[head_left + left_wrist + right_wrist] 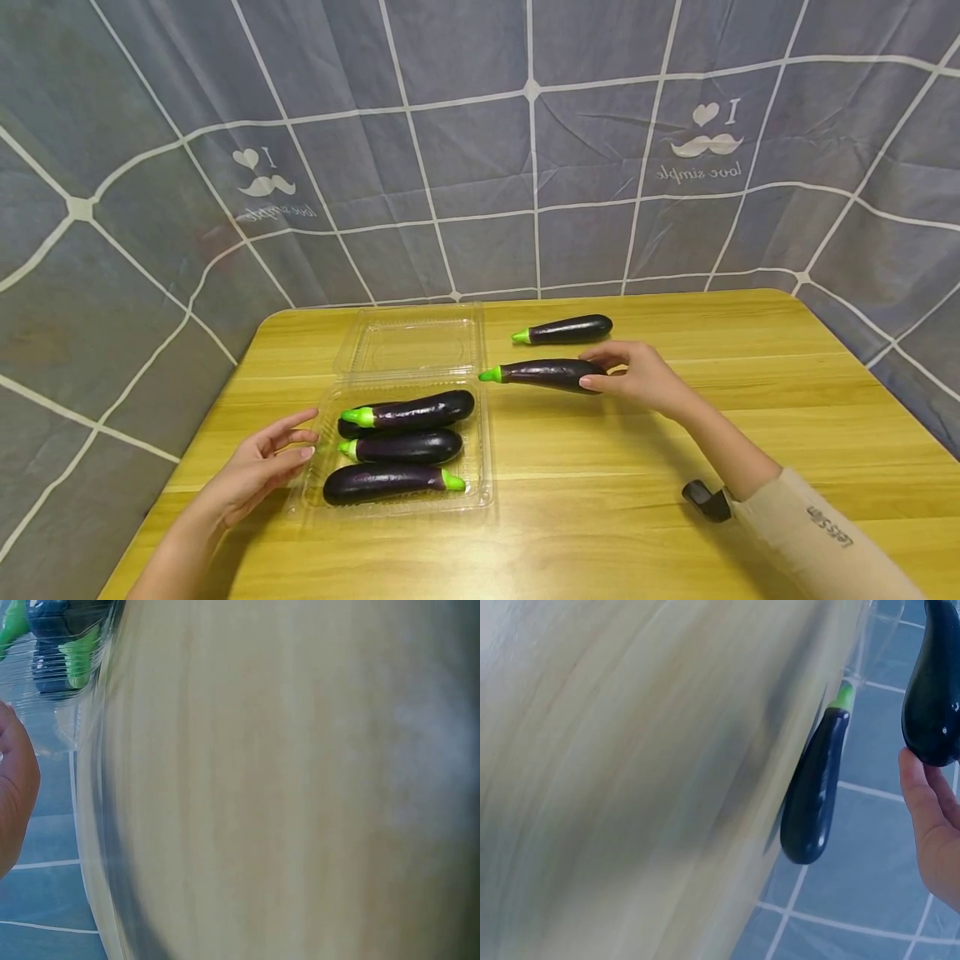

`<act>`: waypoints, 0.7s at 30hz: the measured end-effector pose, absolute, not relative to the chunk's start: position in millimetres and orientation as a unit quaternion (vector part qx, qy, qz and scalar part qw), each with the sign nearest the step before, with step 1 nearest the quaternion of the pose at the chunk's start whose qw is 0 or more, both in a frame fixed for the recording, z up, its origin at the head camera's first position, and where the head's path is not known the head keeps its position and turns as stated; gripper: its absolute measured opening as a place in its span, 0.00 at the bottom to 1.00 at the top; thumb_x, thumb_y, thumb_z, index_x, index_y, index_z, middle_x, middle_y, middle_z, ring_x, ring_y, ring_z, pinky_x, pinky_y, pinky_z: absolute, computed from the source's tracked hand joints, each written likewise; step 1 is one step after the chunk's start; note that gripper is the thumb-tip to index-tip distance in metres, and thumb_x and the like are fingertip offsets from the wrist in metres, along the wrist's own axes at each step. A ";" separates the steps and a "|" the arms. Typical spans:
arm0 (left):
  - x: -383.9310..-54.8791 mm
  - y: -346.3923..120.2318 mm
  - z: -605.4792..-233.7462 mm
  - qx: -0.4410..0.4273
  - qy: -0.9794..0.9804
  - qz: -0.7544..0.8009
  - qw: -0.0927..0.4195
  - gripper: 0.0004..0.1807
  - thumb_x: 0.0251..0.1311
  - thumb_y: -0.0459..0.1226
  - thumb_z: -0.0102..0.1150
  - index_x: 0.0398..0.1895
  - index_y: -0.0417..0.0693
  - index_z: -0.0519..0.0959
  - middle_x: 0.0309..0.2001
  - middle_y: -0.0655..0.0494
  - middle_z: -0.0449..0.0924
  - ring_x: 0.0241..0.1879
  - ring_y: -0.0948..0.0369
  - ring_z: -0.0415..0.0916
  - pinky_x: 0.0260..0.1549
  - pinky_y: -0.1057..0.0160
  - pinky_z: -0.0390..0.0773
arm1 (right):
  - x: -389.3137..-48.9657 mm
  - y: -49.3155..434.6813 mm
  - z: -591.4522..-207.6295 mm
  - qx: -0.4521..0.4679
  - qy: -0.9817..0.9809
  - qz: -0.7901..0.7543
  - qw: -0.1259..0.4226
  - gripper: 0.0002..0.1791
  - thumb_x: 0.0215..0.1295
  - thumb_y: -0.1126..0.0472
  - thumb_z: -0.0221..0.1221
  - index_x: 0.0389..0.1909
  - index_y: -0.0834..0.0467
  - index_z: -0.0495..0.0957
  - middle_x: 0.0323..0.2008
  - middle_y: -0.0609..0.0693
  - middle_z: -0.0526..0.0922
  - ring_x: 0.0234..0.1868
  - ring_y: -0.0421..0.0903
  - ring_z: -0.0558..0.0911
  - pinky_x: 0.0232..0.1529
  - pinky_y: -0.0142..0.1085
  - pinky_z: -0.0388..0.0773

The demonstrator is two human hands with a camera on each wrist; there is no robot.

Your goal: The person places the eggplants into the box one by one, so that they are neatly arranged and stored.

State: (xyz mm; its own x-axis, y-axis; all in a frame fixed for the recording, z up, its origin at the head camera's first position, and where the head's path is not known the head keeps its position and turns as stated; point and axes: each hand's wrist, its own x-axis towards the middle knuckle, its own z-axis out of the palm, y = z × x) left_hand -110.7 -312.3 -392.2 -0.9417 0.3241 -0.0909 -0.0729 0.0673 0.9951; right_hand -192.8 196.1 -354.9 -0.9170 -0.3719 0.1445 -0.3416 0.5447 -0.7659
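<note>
My right hand pinches a dark purple eggplant by its thick end, its green stem pointing left. In the right wrist view this eggplant is held up off the table. Behind it another eggplant lies on the tabletop. At the left, a clear plastic clamshell box stands with its lid folded back. Several eggplants lie inside, including a front one with its stem to the right and a top one partly covering another. My left hand, fingers loosely bent, is at the box's left edge; contact is unclear.
The wood-grain table runs back to a grey curtain with white lines that surrounds it on the back and sides. A black strap piece sits at my right wrist, by the light sleeve.
</note>
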 end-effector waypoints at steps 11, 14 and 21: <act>-110.3 -311.0 -391.4 0.086 0.708 0.686 0.143 0.26 0.65 0.27 0.49 0.60 0.65 0.70 0.46 0.59 0.73 0.39 0.67 0.73 0.36 0.69 0.76 | -185.3 183.4 -347.5 -0.218 0.872 -0.438 0.019 0.20 0.53 0.57 0.68 0.46 0.61 0.80 0.39 0.52 0.83 0.42 0.47 0.80 0.41 0.38 0.77; -110.2 -311.0 -391.3 0.087 0.707 0.687 0.143 0.26 0.65 0.26 0.48 0.59 0.66 0.71 0.46 0.59 0.74 0.39 0.67 0.73 0.36 0.69 0.76 | -183.7 178.5 -346.1 -0.227 0.867 -0.443 0.024 0.20 0.54 0.57 0.68 0.46 0.62 0.80 0.40 0.52 0.83 0.42 0.47 0.79 0.43 0.39 0.76; -110.0 -311.7 -392.5 0.089 0.709 0.684 0.144 0.27 0.65 0.26 0.48 0.60 0.66 0.70 0.46 0.58 0.73 0.40 0.67 0.73 0.36 0.69 0.75 | -179.1 165.6 -342.5 -0.247 0.853 -0.459 0.039 0.20 0.53 0.58 0.68 0.45 0.63 0.80 0.38 0.52 0.83 0.40 0.47 0.79 0.41 0.37 0.77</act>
